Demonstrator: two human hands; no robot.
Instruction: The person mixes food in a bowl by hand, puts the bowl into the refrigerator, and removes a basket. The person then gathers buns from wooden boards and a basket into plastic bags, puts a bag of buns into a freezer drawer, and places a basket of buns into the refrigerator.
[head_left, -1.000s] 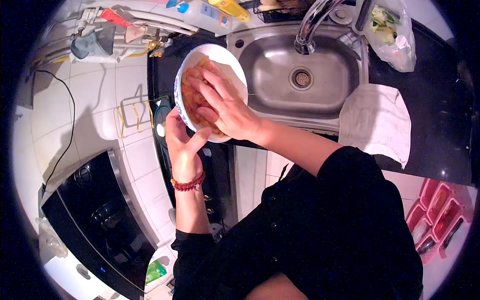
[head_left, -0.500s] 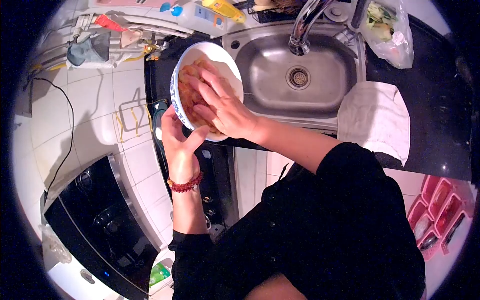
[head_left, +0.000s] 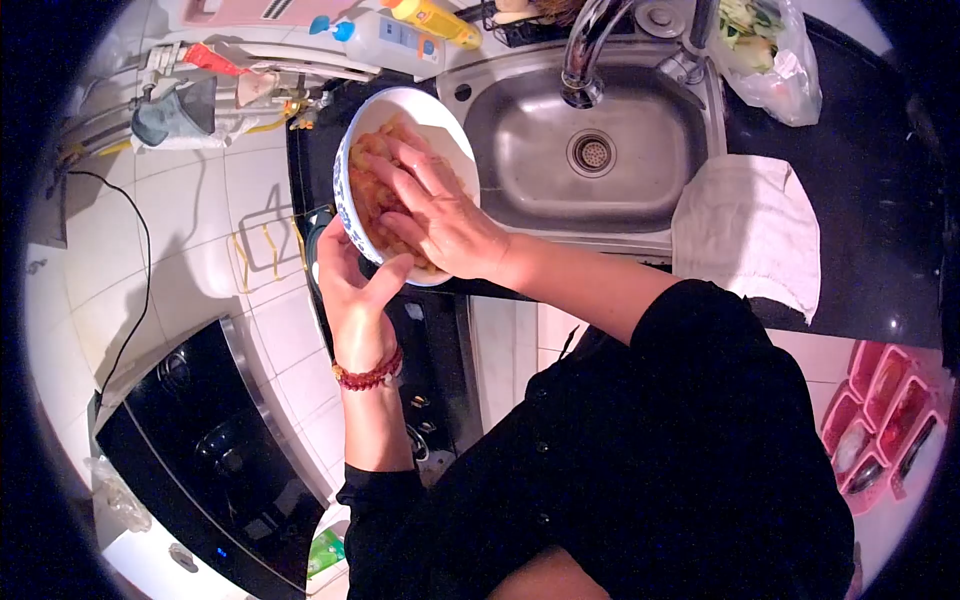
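Note:
A white bowl with a blue pattern (head_left: 447,125) is tilted at the left of the sink, with reddish-orange food (head_left: 372,185) inside. My left hand (head_left: 358,285), a red bead bracelet at its wrist, grips the bowl's lower left rim, thumb on the near side. The fingers of my right hand (head_left: 440,215) are spread and rest on the food in the bowl; their tips are partly sunk in it.
Right of the bowl is a steel sink (head_left: 640,190) under a faucet (head_left: 582,80). A white cloth (head_left: 750,230) lies on the black counter (head_left: 870,200), below a plastic bag of vegetable scraps (head_left: 770,70). Bottles (head_left: 390,40) stand behind. A pink divided tray (head_left: 880,425) is at lower right.
The whole view has shifted a little, so the sink and bowl appear further left. My right fingers remain on the food and my left hand keeps its hold on the bowl.

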